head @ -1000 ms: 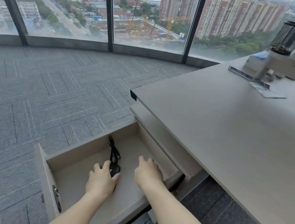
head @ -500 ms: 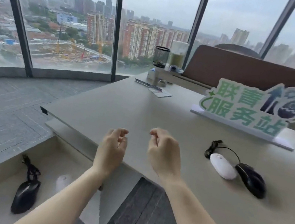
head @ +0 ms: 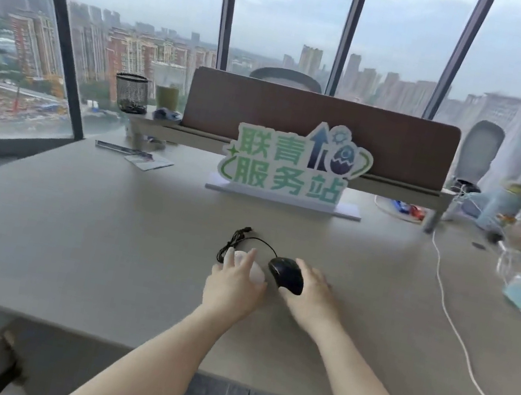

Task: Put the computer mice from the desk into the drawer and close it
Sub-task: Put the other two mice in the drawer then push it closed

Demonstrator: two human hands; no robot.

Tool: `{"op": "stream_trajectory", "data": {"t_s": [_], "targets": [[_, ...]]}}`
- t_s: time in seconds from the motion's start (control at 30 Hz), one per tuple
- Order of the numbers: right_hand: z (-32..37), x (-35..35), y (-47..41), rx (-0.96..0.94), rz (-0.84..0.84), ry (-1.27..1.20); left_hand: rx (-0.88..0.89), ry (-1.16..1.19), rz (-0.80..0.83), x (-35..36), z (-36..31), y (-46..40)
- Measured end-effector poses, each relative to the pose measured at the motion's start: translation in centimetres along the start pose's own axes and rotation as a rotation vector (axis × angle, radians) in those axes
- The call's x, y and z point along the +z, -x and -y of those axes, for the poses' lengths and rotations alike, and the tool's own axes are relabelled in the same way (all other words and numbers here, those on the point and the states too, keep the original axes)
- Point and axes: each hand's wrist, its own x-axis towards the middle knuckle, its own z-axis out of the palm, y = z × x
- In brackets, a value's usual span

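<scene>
Both of my hands were out over the middle of the bench (head: pixel 105 239), toward its near edge. My left hand (head: pixel 231 288) lay on the white mouse (head: pixel 254 271), fingers (head: pixel 246 257) spread and draped over its top; most of the mouse was hidden under the palm, so I could not tell whether the fingers had actually closed on it. My right hand (head: pixel 313 295) was set against the right side of the black mouse (head: pixel 285 275), thumb low along its near flank and fingers curved round the far side, cupping it without a closed grip that I could confirm. The two mice sat just beside each other, both resting on the bench top. The black cable (head: pixel 237 240) lay bundled just beyond the white mouse, looping back to the black one.

Toward the far edge stood a green-lettered sign (head: pixel 292 168) in front of a brown divider panel (head: pixel 320 127). At the far left corner I saw a mesh pen cup (head: pixel 131 92) on a raised shelf, with some papers (head: pixel 149 160) lying near it. A white cord (head: pixel 457 336) trailed across the right side of the bench. At the lower left, below the near edge, a blurred corner of the drawer (head: pixel 6 347) showed.
</scene>
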Motion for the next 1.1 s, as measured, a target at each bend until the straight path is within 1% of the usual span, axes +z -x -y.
{"op": "stream_trajectory", "data": {"t_s": [0.1,0.2,0.33,0.43,0.5,0.6,0.67,0.73,0.83,0.97,1.03,1.1], "targets": [[-0.4,-0.2,-0.8,-0.010,-0.007,-0.054,0.016,-0.090,-0.018,0.6,-0.9,-1.4],[-0.4,-0.4,-1.4,-0.023,-0.029,-0.085,0.017,-0.075,-0.049,0.4,-0.5,-2.4],[-0.5,-0.1,-1.8,-0.011,-0.054,-0.040,-0.021,-0.061,-0.156,0.3,1.1,-2.6],[-0.2,0.3,-1.7,-0.024,-0.075,0.017,-0.015,-0.101,-0.234,0.5,2.1,-2.2],[0.2,0.6,-1.5,-0.025,-0.096,-0.006,-0.027,-0.064,-0.259,0.2,2.6,-1.9],[1.5,0.6,-0.5,-0.036,-0.152,-0.134,-0.047,0.056,-0.301,-1.2,3.8,-0.9],[3.6,0.3,0.6,-0.103,-0.173,-0.230,-0.046,0.156,-0.364,-3.0,5.3,0.1],[6.6,0.0,1.8,-0.214,-0.204,-0.284,-0.038,0.240,-0.437,-5.8,7.5,1.3],[12.4,-0.1,4.0,-0.374,-0.250,-0.345,-0.057,0.288,-0.560,-11.1,11.8,3.5],[20.2,0.8,7.9,-0.559,-0.241,-0.482,-0.166,0.238,-0.743,-18.3,18.7,8.2],[23.4,1.8,10.1,-0.629,-0.202,-0.542,-0.222,0.191,-0.791,-20.9,22.4,11.2],[26.0,3.2,12.3,-0.665,-0.140,-0.598,-0.299,0.152,-0.803,-22.7,26.2,14.3]]}}
